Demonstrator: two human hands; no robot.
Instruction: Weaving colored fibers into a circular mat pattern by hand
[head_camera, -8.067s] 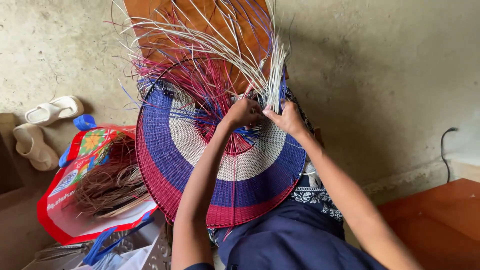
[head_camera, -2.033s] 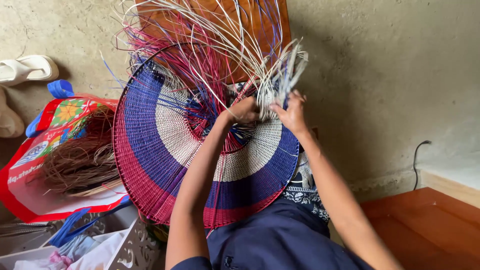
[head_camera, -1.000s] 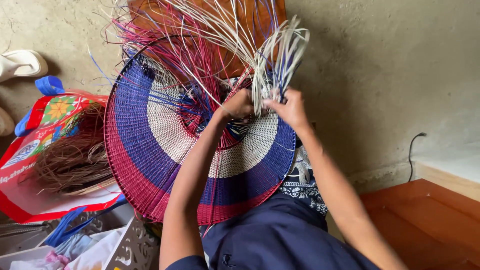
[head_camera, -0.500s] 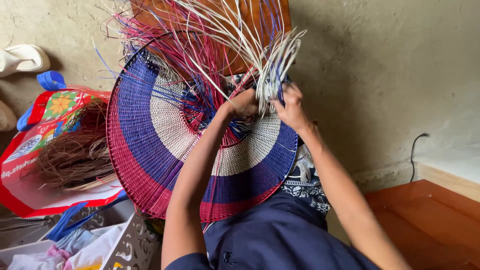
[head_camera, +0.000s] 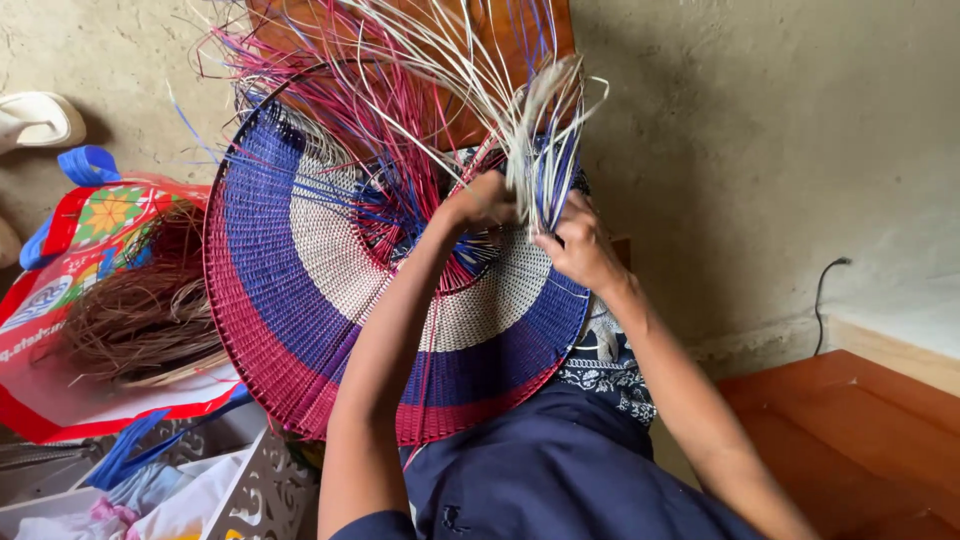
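Observation:
A large round woven piece (head_camera: 300, 300) with crimson, blue and white rings rests tilted on my lap. Loose white, pink and blue strands (head_camera: 420, 90) fan up from its unfinished top. My left hand (head_camera: 485, 200) pinches strands near the centre of the weave. Just right of it, my right hand (head_camera: 578, 245) grips a bundle of white and blue strands (head_camera: 540, 130) that stands upright. The two hands almost touch.
A red printed bag (head_camera: 70, 290) holding brown dry fibre (head_camera: 140, 310) lies at the left. A white cut-out crate (head_camera: 200, 490) with cloth sits at bottom left. A pale sandal (head_camera: 40, 118) lies on the concrete floor. A wooden board (head_camera: 860, 440) is at right, a cable (head_camera: 825, 290) beside it.
The view has shifted slightly. My hands have stayed at the weave's centre, working the white and blue bundle, which now stands more upright.

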